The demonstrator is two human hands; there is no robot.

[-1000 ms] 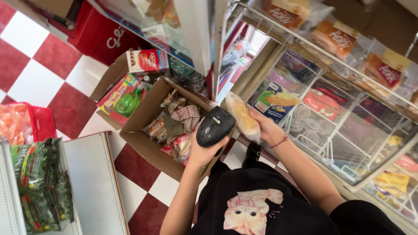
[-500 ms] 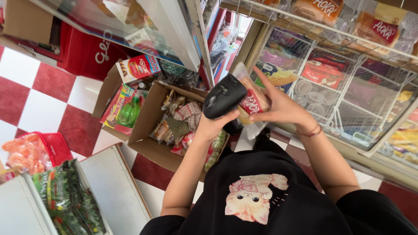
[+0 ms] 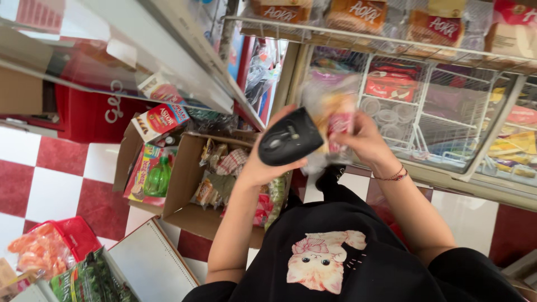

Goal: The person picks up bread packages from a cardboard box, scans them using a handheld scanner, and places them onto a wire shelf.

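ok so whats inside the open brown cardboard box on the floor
The open brown cardboard box holds a jumble of small wrapped snack packets. The left forearm covers its right side, and lower layers are hidden.

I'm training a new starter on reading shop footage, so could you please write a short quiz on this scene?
1. True or false: the left hand holds a black handheld scanner.
2. The right hand holds: A a clear wrapped packet, B a green bottle, C nothing.
3. What stands on the floor below the hands?

Key: 1 true. 2 A. 3 An open cardboard box of packets.
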